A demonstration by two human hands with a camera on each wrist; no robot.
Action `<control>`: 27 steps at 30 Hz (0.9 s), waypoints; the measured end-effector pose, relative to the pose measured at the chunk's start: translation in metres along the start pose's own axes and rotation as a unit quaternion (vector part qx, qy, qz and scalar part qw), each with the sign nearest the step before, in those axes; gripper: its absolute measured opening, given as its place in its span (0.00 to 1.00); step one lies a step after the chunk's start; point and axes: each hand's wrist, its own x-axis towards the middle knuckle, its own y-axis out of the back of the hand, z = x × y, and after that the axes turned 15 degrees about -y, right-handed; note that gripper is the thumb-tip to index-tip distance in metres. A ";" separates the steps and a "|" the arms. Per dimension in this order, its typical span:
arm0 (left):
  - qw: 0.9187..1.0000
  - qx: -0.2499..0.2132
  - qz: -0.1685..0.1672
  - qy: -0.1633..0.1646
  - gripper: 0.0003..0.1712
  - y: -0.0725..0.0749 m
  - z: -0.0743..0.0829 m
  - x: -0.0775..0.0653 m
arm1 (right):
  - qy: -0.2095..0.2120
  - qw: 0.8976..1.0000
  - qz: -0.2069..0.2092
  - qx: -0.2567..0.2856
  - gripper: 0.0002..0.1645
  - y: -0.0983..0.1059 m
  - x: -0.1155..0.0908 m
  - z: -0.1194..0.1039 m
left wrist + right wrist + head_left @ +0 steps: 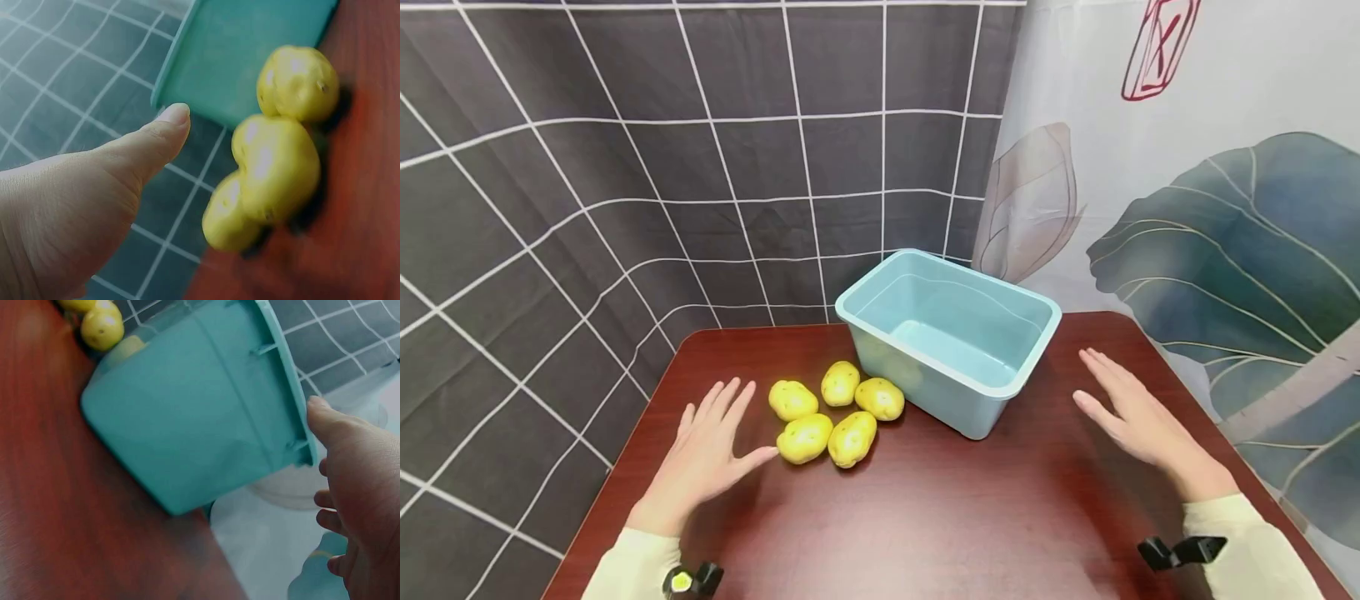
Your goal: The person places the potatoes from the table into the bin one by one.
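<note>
We have our left hand (703, 454) released, fingers straight and spread, holding nothing, with its thumb pointing toward the potatoes (805, 439). Our right hand (1138, 429) is likewise released, fingers extended and thumb apart, to the right of the bin (940, 400). Pale sleeves (632, 567) cover our forearms. Between our hands, the five yellow potatoes lie clustered on the table (940, 517), just beside the light blue bin's left end. Beyond, we see a dark gridded curtain (737, 158) and a white leaf-print curtain (1225, 250).
</note>
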 end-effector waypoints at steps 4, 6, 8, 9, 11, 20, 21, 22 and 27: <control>1.000 -0.001 -0.002 -0.028 0.58 0.007 0.009 0.026 | 0.014 1.000 0.012 -0.005 0.41 0.014 0.023 -0.015; 0.999 0.002 -0.002 -0.044 0.58 0.009 0.015 0.039 | 0.021 1.000 0.013 -0.013 0.41 0.019 0.036 -0.022; 0.998 0.005 -0.001 -0.062 0.58 0.010 0.022 0.052 | 0.031 0.999 0.010 -0.019 0.41 0.024 0.049 -0.029; 0.997 0.006 -0.001 -0.071 0.58 0.011 0.025 0.058 | 0.035 0.999 0.007 -0.022 0.41 0.025 0.056 -0.033; 0.996 0.013 -0.001 -0.090 0.57 0.010 0.034 0.071 | 0.042 0.999 -0.003 -0.028 0.40 0.027 0.067 -0.039; 0.992 0.028 -0.014 -0.122 0.52 -0.001 0.072 0.126 | 0.040 0.996 -0.067 -0.048 0.41 0.025 0.122 -0.057; 0.992 0.025 -0.015 -0.123 0.51 -0.002 0.077 0.132 | 0.035 0.995 -0.074 -0.051 0.41 0.025 0.128 -0.058; 0.992 0.019 -0.015 -0.124 0.51 -0.004 0.082 0.138 | 0.029 0.995 -0.081 -0.055 0.42 0.024 0.133 -0.059; 0.992 0.013 -0.040 -0.119 0.51 -0.016 0.101 0.161 | 0.014 0.991 -0.108 -0.081 0.43 0.019 0.154 -0.061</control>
